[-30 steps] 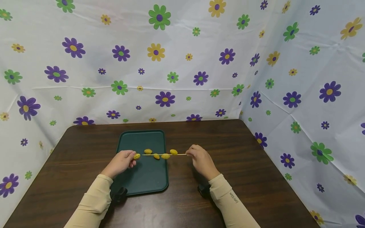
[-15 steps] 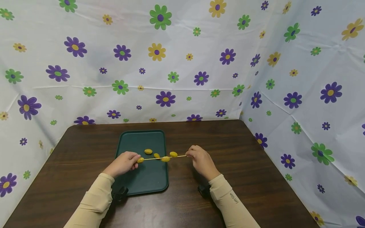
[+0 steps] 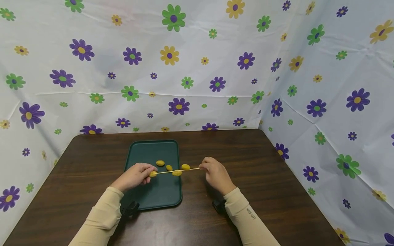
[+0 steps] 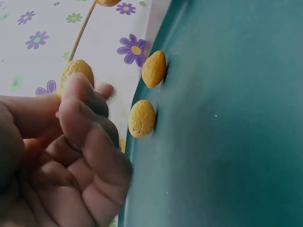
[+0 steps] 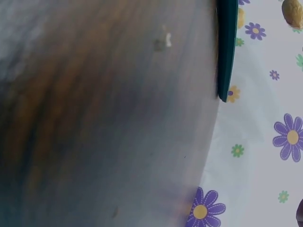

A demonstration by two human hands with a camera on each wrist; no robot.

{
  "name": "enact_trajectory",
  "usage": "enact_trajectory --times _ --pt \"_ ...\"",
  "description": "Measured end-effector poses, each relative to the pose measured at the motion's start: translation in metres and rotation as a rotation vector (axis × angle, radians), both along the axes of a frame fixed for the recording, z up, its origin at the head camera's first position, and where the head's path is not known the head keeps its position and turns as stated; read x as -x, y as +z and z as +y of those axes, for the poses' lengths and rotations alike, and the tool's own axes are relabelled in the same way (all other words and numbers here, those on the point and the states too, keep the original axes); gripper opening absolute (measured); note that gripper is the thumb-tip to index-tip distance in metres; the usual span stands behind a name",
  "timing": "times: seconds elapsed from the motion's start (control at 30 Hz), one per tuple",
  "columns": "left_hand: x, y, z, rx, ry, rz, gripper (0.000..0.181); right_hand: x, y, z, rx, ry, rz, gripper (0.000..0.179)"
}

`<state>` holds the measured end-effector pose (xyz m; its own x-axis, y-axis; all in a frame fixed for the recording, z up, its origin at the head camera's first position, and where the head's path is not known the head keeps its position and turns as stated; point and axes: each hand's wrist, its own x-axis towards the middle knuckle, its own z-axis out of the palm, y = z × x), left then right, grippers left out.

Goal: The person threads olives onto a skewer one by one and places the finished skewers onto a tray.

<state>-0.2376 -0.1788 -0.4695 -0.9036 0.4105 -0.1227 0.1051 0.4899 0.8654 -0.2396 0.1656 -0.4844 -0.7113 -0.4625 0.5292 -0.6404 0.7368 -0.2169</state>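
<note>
Above a dark green tray [image 3: 154,194], my left hand [image 3: 133,177] pinches a small yellow oval fruit [image 3: 153,174] between thumb and fingers. The left end of a thin wooden skewer [image 3: 166,172] meets this fruit; the left wrist view shows the fruit [image 4: 78,71] wrinkled, at the stick's end. Farther right, two more yellow fruits [image 3: 185,167] are on the skewer, one on either side of its line. My right hand [image 3: 218,175] pinches the skewer's right end. Two loose yellow fruits [image 4: 142,119] lie on the tray beyond the left hand.
The tray lies on a brown wooden table [image 3: 246,153], left of its middle. White cloth with printed flowers [image 3: 172,78] hangs behind the table and along its sides. A dark wrist camera [image 3: 130,208] sits below the left wrist, close to the tray's near edge.
My left hand has moved right, bringing its fruit from apart to the skewer's tip. The skewer now slopes down to the left, and its two fruits have shifted slightly left with it.
</note>
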Motion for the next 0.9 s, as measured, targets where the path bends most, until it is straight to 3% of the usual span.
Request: enact_trajectory --times 0.1,0.23,0.43,0.63,0.9 --pt "-0.001 -0.001 -0.005 -0.054 -0.035 0.01 0.031 0.0 0.0 0.001 0.024 0.003 -0.024 0.013" --pt "0.0 -0.004 -0.01 -0.04 -0.057 0.095 0.031 0.0 0.001 0.003 0.07 0.016 -0.048 0.012" --pt "0.0 -0.007 -0.006 0.028 0.029 0.243 0.026 0.0 0.003 0.004 0.094 0.017 -0.065 0.013" --pt "-0.002 -0.004 0.001 0.055 0.098 0.302 0.025 0.0 0.001 0.003 0.081 0.0 -0.053 0.015" --pt "-0.005 -0.002 0.006 0.107 0.075 0.356 0.021 -0.002 0.001 -0.001 0.044 -0.016 -0.04 0.013"
